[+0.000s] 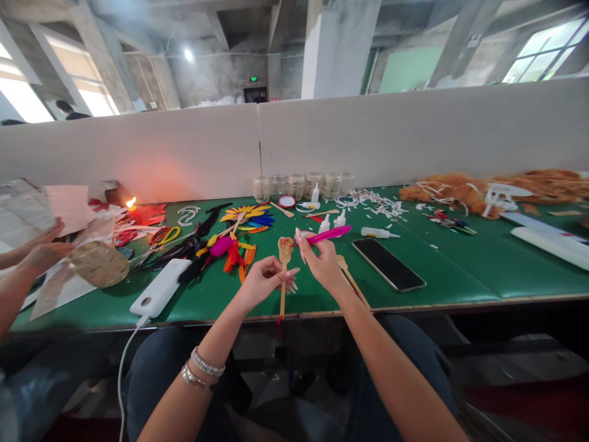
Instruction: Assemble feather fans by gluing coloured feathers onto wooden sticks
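My left hand point(264, 279) pinches the handle of a small wooden spoon point(284, 273), held upright near the table's front edge. Reddish, glossy-looking marks cover the spoon's bowl. Between the fingers of my right hand point(322, 261) is a long bright pink feather point(329, 234); its near end is close to the bowl, and whether they touch I cannot tell. Beside my right wrist lie more wooden spoons point(352, 279), partly hidden by it. A black phone point(389, 264) rests to their right. Colourful feathers point(234, 242) are heaped left of my left hand.
Glass jars point(294, 185) line the partition, with white glue bottles point(339, 219) before them. A flame point(131, 202) burns at left near papers and scissors point(159, 240). Another person's hands point(43, 248) are beyond a jar point(99, 264). A cabled white power bank point(161, 287) lies near the front edge.
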Demonstrator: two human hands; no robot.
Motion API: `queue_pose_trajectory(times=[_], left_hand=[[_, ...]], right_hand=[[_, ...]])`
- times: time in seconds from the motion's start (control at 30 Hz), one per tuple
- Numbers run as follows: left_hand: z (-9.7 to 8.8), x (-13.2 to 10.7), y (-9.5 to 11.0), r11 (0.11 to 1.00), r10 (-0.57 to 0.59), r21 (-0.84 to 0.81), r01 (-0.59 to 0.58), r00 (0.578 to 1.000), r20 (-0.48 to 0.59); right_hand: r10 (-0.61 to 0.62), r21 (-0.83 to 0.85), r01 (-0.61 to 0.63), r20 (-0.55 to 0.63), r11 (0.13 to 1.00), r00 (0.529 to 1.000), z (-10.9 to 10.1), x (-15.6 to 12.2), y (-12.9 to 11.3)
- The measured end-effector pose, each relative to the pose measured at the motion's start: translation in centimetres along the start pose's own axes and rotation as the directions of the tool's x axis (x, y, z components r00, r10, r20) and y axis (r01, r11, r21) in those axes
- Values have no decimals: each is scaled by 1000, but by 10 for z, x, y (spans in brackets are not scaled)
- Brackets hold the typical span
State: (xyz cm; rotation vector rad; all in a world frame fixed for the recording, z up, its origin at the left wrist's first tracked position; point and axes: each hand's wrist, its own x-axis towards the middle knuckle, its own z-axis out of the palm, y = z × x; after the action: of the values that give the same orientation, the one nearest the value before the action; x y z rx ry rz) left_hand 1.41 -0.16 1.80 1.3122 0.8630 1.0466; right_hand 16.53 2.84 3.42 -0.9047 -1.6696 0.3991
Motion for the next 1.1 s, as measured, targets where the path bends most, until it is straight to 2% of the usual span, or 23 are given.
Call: queue_pose_trajectory(times=[0.57,0.67,0.87,1.1], left_hand=[[-1,0,-2,995,97,4,-97,993,66],[0,1,-1,998,69,10,-70,997,45],[1,0,0,1000,-1,8,1,1000,-3],[-1,1,-2,1000,-2,-15,2,1000,10]], right_hand=[[-39,-8,39,-36,999,999,0,1,-1],[-12,-4,12,-40,1000,999,1,0,0],[48,129,-56,67,990,997,3,-1,2],[27,68,-30,45,997,999,1,1,-2]])
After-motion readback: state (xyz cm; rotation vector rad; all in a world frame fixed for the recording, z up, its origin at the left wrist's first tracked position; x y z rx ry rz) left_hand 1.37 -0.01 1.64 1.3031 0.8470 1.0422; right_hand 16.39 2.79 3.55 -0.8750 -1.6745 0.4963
